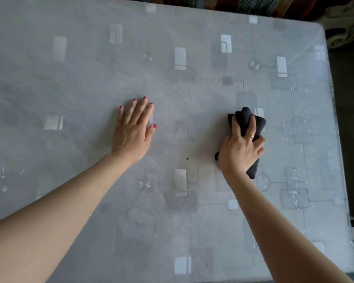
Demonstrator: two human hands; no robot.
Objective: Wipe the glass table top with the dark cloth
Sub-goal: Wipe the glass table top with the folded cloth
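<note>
The glass table top [90,68] fills most of the view, grey with pale rectangular patterns showing under it. My right hand [238,152] presses a bunched dark cloth [246,119] onto the glass right of centre; the cloth sticks out past my fingers at the far side and below my palm. My left hand [133,129] lies flat on the glass near the middle, fingers spread, holding nothing. A small dark speck [187,159] sits on the glass between my hands.
The table's right edge [335,119] runs down the right side, with dark floor beyond it. Past the far edge lies striped multicoloured fabric [233,3], and a pale patterned cushion [345,23] shows at the top right corner.
</note>
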